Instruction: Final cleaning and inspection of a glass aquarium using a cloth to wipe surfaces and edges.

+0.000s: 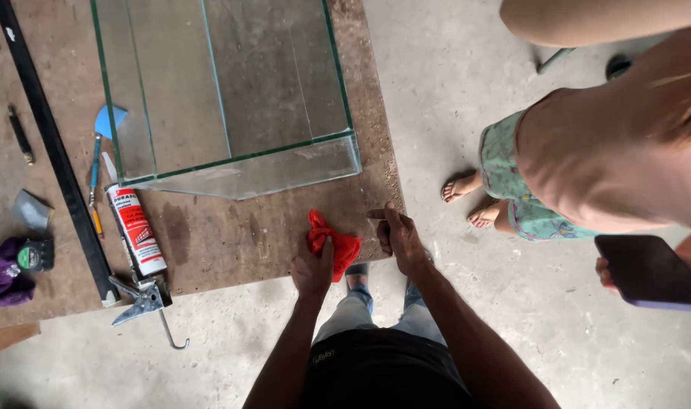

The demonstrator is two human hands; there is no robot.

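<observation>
The left hand (313,266) presses a crumpled red cloth (332,244) against the brown board surface (232,242), its grip closed around the cloth's lower end near the surface's front edge. The right hand (398,238) rests just beside it on the same edge, holding nothing, fingers curled loosely with the thumb stretched out toward the cloth. Behind both hands stands a clear glass tank (232,91), its near corner pointing at the cloth but well apart from it. To the left lies a caulking gun (137,250) loaded with a white and red tube, its metal trigger end hanging over the surface's edge. Beside it run a long black bar (54,151) and a blue-handled scraper (97,151). Farther left sit a purple cloth (3,271) and a small tape measure (35,254). On the concrete floor (436,91) to the right stands another person (610,151), barefoot in sandals, holding a dark phone (648,271).
</observation>
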